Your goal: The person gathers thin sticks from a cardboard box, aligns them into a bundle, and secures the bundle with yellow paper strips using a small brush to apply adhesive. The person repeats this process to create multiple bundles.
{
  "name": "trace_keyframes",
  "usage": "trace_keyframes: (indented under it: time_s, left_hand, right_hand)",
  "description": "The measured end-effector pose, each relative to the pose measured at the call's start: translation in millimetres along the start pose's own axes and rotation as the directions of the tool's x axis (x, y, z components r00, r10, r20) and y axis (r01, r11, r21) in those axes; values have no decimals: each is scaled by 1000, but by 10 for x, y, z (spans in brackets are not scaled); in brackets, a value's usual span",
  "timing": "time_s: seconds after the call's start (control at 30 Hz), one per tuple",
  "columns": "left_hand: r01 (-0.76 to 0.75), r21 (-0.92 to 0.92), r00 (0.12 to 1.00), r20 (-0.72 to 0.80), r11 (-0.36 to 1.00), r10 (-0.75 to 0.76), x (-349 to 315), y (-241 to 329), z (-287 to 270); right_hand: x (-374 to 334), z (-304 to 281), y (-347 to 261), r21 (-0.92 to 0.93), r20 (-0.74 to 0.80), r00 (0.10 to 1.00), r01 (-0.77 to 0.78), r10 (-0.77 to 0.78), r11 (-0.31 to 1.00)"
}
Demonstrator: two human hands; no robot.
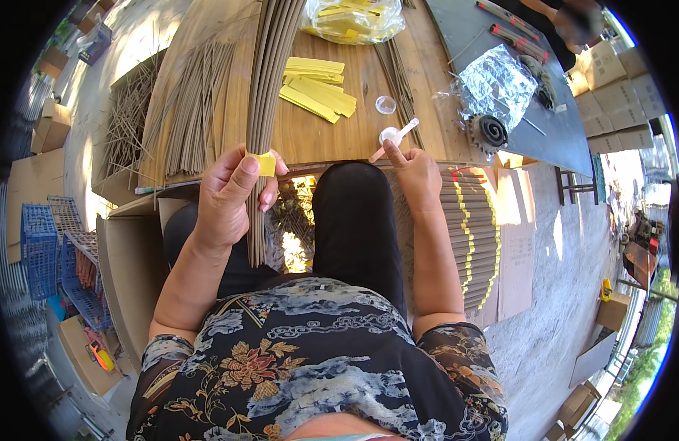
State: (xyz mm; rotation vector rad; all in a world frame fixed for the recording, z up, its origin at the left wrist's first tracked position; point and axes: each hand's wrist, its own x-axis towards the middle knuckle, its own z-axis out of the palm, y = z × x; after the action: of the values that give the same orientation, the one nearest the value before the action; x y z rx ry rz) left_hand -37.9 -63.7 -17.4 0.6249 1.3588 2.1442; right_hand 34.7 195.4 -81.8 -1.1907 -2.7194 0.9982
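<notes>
My left hand (234, 187) is closed round a long bundle of brown incense sticks (270, 77), held upright across the table's near edge. A yellow paper strip (267, 165) goes around the bundle at my thumb. Over the same edge, to the right, my right hand (417, 176) has its fingers closed on a slim pale spatula (408, 128), partly hidden by the thumb. Right by the spatula is a small white pot (389, 135). A clear round lid (386, 104) lies just beyond. More yellow paper strips (321, 92) lie in loose stacks beside the bundle.
Loose incense sticks (200, 110) spread over the wooden table's left. A plastic bag (354, 20) of yellow strips sits at the back. Foil wrap (499, 79) and a black coil (492, 131) are on the grey table. Banded bundles (468, 242) stand right of my knee. Another person's arm (541, 11) shows top right.
</notes>
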Motion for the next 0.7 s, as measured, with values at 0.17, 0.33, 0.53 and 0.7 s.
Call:
trace_keyframes:
  time_s: [0.17,0.33,0.53,0.7]
  left_hand:
    - [-10,-21,1000,-15,1000,9,-12,0,-24]
    - [-33,-28,999,-35,999,32,2,46,-12]
    - [-64,-26,997,-53,998,63,-10,32,-67]
    - [-14,-82,999,-45,997,10,-6,30,-30]
  right_hand:
    - [27,122,-30,249,20,1000,-27,23,968]
    - [-32,127,54,575,-90,995,91,-49,813]
    - [-270,-289,103,74,-308,904,333,-296,940]
    - [-307,-447,-69,-240,-282,835,415,-472,878]
